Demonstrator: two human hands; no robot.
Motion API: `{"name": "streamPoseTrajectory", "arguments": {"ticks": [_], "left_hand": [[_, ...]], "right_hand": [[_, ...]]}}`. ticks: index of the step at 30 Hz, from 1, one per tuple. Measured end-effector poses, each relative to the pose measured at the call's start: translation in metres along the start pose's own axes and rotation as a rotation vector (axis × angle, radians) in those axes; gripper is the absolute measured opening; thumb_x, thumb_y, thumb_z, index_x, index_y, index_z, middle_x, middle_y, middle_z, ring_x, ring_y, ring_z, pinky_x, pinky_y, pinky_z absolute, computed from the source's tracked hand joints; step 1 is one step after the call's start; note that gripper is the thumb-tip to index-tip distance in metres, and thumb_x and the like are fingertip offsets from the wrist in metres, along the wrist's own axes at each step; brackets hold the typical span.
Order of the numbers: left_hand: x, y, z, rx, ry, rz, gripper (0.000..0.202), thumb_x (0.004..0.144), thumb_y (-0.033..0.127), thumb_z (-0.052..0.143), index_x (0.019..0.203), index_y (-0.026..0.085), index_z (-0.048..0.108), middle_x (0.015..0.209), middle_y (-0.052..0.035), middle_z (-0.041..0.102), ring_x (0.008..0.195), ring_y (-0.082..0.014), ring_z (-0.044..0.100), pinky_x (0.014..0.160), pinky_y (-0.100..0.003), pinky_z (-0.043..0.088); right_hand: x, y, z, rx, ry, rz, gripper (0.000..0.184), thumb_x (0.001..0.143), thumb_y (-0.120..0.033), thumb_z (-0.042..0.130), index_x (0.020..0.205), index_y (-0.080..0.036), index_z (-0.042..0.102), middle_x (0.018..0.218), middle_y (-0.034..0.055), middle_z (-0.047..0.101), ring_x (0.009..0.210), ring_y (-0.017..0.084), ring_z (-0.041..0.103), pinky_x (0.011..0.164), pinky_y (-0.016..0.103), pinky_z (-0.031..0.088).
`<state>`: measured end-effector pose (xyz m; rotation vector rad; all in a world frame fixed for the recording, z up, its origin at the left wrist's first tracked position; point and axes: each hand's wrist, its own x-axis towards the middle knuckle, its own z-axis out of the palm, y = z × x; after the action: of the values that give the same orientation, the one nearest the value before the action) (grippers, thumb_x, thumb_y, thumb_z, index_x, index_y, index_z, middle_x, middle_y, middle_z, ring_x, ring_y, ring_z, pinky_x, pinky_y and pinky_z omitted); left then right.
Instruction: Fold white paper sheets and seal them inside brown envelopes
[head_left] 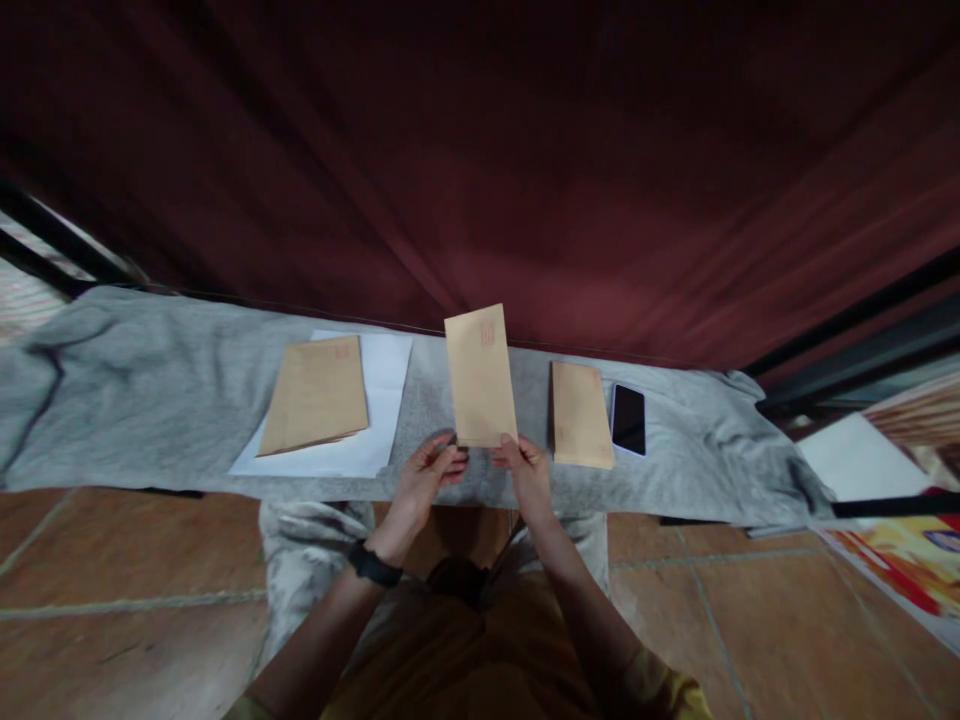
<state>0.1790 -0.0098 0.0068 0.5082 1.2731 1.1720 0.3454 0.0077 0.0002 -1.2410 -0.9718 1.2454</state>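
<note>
I hold a brown paper envelope (481,375) upright over a grey cloth-covered surface (150,400). My left hand (427,472), with a black watch on its wrist, pinches the envelope's lower left corner. My right hand (523,465) pinches its lower right corner. A small red mark shows near the envelope's top. To the left lies a stack of brown envelopes (315,407) on white paper sheets (386,375). To the right lies another brown envelope (581,414), flat on the cloth.
A dark phone (628,419) lies beside the right envelope. A dark red curtain (525,150) hangs behind the surface. Terracotta floor tiles (112,590) spread below. White paper and colourful printed sheets (907,555) lie at the right.
</note>
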Motion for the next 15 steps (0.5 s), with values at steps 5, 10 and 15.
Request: {"name": "streamPoseTrajectory", "arguments": {"ticks": [5,10,15], "left_hand": [[-0.013,0.011,0.017,-0.058,-0.033,0.029,0.058,0.078,0.054,0.079,0.117,0.015,0.063,0.105,-0.0148,0.076,0.095,-0.0244,0.075,0.078,-0.035,0.062],[-0.017,0.016,0.039,-0.172,-0.185,0.015,0.052,0.073,0.052,0.083,0.108,0.018,0.066,0.106,-0.0116,0.076,0.093,-0.0225,0.074,0.075,-0.031,0.060],[-0.009,0.004,0.042,-0.136,-0.101,0.064,0.045,0.064,0.041,0.086,0.098,0.018,0.068,0.099,-0.0078,0.076,0.084,-0.0186,0.072,0.064,-0.024,0.054]], "right_hand": [[0.003,-0.015,-0.008,-0.619,0.033,-0.459,0.038,0.103,-0.037,0.047,0.130,-0.023,0.068,0.130,0.0070,0.071,0.116,0.023,0.069,0.101,0.037,0.056],[-0.009,0.004,0.002,-0.987,-0.010,-0.641,0.043,0.102,-0.017,0.043,0.141,-0.021,0.061,0.139,0.0096,0.065,0.122,0.024,0.066,0.103,0.036,0.054],[-0.021,0.021,0.009,-0.980,-0.126,-0.683,0.049,0.094,-0.008,0.046,0.140,-0.018,0.062,0.143,0.0096,0.062,0.133,0.023,0.057,0.112,0.038,0.049]]}}
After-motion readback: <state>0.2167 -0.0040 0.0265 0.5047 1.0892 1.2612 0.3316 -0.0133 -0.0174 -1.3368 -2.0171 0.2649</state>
